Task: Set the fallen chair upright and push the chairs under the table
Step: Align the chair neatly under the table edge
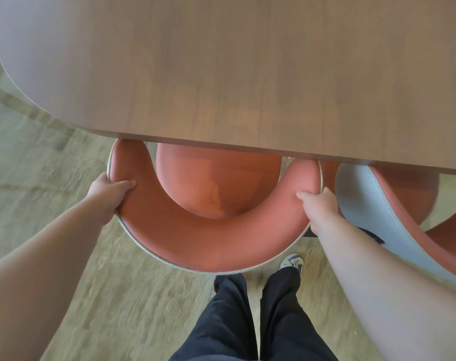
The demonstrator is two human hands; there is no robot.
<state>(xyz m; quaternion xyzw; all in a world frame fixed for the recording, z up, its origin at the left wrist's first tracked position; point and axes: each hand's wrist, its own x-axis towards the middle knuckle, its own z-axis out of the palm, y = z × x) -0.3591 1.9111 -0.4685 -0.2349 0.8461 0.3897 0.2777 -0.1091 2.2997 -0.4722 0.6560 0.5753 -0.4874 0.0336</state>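
An upright chair with a curved terracotta backrest and round seat stands right below me, its seat partly tucked under the brown wooden table. My left hand grips the left end of the backrest, thumb on top. On the right end, my right hand holds the backrest the same way. A second chair, terracotta inside with a grey fabric back, stands upright just to the right, also partly under the table edge.
The floor is pale wood-look planking. My legs in dark trousers and one shoe stand directly behind the chair. The table's rounded corner sits at the upper left.
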